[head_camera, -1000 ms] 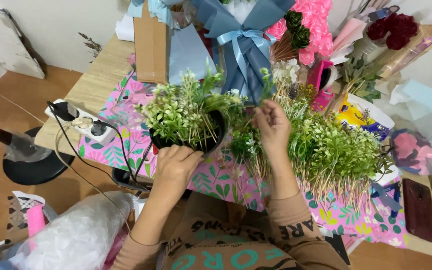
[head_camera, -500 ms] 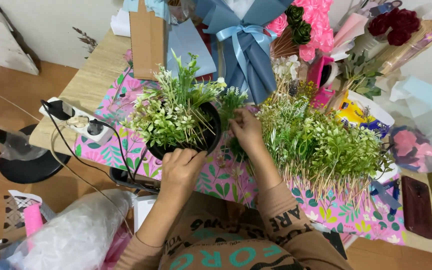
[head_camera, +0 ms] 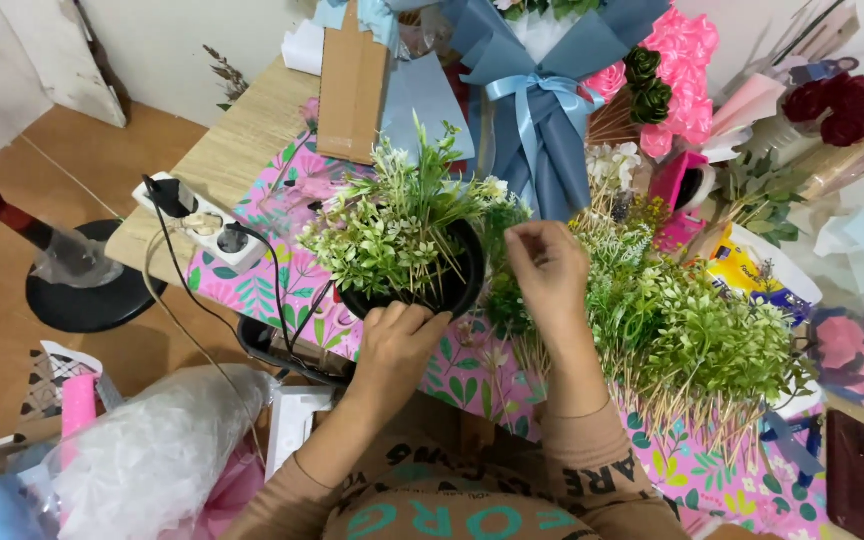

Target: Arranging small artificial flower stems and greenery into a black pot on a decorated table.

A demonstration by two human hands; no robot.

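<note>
Left hand (head_camera: 397, 345): fingers curled on near rim of round black pot (head_camera: 457, 285) stuffed with green-white artificial sprigs (head_camera: 392, 225). Right hand (head_camera: 549, 270): fingertips pinched, whether holding stem cannot tell, beside pot's right edge. Loose green sprig pile (head_camera: 692, 340) right of right hand. Advice: steady pot, seat stems upright.

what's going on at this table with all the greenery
A person is filling a round black pot with green leafy sprigs. The left hand grips the pot's near rim; the right hand is raised beside it, fingers pinched among sprigs. A big pile of green stemmed sprigs lies to the right on the pink floral tablecloth.
</note>
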